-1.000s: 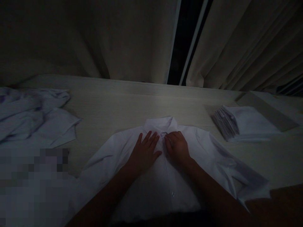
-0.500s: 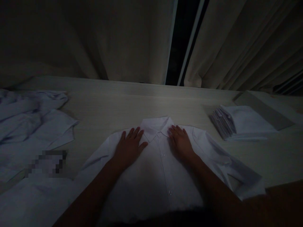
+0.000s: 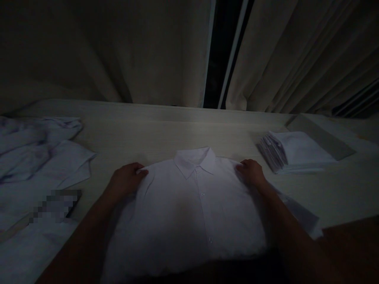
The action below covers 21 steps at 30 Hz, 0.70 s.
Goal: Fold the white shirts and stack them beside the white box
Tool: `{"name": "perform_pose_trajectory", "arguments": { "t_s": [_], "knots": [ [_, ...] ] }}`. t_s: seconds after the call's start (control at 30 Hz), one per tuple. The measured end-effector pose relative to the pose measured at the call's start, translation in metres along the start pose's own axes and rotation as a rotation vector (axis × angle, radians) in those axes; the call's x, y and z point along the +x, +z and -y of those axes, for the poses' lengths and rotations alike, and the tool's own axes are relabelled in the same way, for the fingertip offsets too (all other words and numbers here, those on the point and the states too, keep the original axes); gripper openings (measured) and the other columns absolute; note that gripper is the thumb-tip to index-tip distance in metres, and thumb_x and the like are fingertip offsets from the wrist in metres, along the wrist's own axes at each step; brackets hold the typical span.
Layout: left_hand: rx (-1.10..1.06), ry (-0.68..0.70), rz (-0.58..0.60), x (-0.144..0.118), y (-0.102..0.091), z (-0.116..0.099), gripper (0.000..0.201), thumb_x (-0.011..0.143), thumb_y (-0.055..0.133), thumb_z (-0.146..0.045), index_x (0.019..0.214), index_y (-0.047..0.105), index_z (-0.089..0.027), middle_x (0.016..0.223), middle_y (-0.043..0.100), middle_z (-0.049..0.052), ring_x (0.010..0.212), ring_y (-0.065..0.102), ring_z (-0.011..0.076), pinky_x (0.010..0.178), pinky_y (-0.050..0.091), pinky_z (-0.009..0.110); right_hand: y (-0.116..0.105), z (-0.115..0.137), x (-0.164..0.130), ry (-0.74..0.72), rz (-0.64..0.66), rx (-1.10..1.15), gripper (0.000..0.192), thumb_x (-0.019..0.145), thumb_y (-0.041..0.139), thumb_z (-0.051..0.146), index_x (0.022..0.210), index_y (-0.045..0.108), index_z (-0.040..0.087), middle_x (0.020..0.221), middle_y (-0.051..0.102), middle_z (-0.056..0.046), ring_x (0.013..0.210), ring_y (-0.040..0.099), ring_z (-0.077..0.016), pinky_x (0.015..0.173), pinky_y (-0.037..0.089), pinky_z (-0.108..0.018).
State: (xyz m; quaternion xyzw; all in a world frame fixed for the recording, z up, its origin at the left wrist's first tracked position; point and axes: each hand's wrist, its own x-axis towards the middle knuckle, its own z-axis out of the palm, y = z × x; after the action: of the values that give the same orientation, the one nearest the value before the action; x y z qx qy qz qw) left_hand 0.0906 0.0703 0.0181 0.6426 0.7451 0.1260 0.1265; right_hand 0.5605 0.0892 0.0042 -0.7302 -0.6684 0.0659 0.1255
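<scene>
A white button-up shirt (image 3: 189, 205) lies front up on the pale wooden table (image 3: 154, 134), buttoned, with its collar (image 3: 194, 159) pointing away from me. My left hand (image 3: 127, 179) sits at the shirt's left shoulder, fingers curled over the fabric edge. My right hand (image 3: 251, 172) grips the right shoulder in the same way. The right sleeve (image 3: 299, 215) trails out under my right forearm. The scene is dim, so small details are hard to make out.
A stack of folded white shirts (image 3: 296, 152) stands at the right, with a flat grey box (image 3: 321, 136) behind it. A loose pile of white shirts (image 3: 35, 154) covers the table's left side. Beige curtains (image 3: 142, 51) hang along the table's far edge.
Both hands left the collar button area, slid outward across the chest and now hold the shoulders. The sleeves have drawn in closer to the shirt's body.
</scene>
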Motion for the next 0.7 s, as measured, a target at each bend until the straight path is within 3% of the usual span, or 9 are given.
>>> {"name": "perform_pose_trajectory", "arguments": {
  "t_s": [0.13,0.23,0.37,0.5,0.57,0.7],
  "knots": [
    [-0.174,-0.078,-0.106,-0.008,-0.011,-0.006,0.038,0.085,0.045,-0.049,0.099,0.063,-0.018,0.087,0.068,0.001,0.080,0.064,0.0178,0.072,0.046,0.028,-0.008,-0.017,-0.008,-0.141,0.045,0.327,0.018,0.075,0.059,0.031,0.086,0.067,0.018,0.082,0.068,-0.004,0.074,0.060,-0.0173,0.065,0.041,-0.025],
    [-0.206,-0.099,-0.188,-0.012,-0.018,-0.010,0.035,0.085,0.047,-0.044,0.102,0.063,-0.018,0.092,0.069,0.004,0.084,0.064,0.0197,0.075,0.047,0.030,-0.014,-0.026,-0.010,-0.111,-0.003,0.387,0.010,0.070,0.060,0.029,0.073,0.057,0.020,0.066,0.059,0.001,0.064,0.054,-0.0155,0.058,0.036,-0.024],
    [-0.266,-0.009,-0.093,-0.017,-0.022,-0.020,0.039,0.085,0.049,-0.048,0.107,0.066,-0.020,0.104,0.070,0.003,0.095,0.064,0.0195,0.086,0.047,0.030,-0.023,-0.030,-0.010,-0.071,-0.085,0.447,0.015,0.067,0.064,0.028,0.076,0.055,0.021,0.069,0.058,0.001,0.066,0.053,-0.0157,0.059,0.037,-0.026],
    [-0.198,-0.045,-0.056,-0.020,-0.020,-0.023,0.046,0.077,0.058,-0.059,0.100,0.070,-0.021,0.102,0.072,0.002,0.094,0.065,0.0201,0.087,0.046,0.031,-0.033,-0.023,-0.015,-0.147,0.083,0.551,0.032,0.067,0.072,0.036,0.092,0.063,0.018,0.079,0.063,-0.001,0.071,0.056,-0.0163,0.063,0.041,-0.026],
    [-0.178,-0.072,-0.066,-0.018,-0.016,-0.017,0.046,0.078,0.056,-0.060,0.098,0.071,-0.021,0.098,0.072,0.003,0.090,0.065,0.0205,0.083,0.048,0.032,-0.037,-0.021,-0.018,-0.145,0.149,0.582,0.033,0.072,0.071,0.046,0.089,0.066,0.018,0.080,0.064,-0.002,0.071,0.056,-0.0164,0.063,0.042,-0.027],
    [-0.227,-0.111,-0.083,-0.012,-0.005,0.000,0.042,0.077,0.056,-0.057,0.096,0.071,-0.022,0.095,0.073,0.004,0.084,0.066,0.0207,0.076,0.050,0.031,-0.042,-0.022,-0.023,-0.069,0.134,0.630,0.039,0.080,0.063,0.058,0.075,0.065,0.019,0.067,0.059,0.000,0.059,0.050,-0.0136,0.054,0.036,-0.026]
  ]
}}
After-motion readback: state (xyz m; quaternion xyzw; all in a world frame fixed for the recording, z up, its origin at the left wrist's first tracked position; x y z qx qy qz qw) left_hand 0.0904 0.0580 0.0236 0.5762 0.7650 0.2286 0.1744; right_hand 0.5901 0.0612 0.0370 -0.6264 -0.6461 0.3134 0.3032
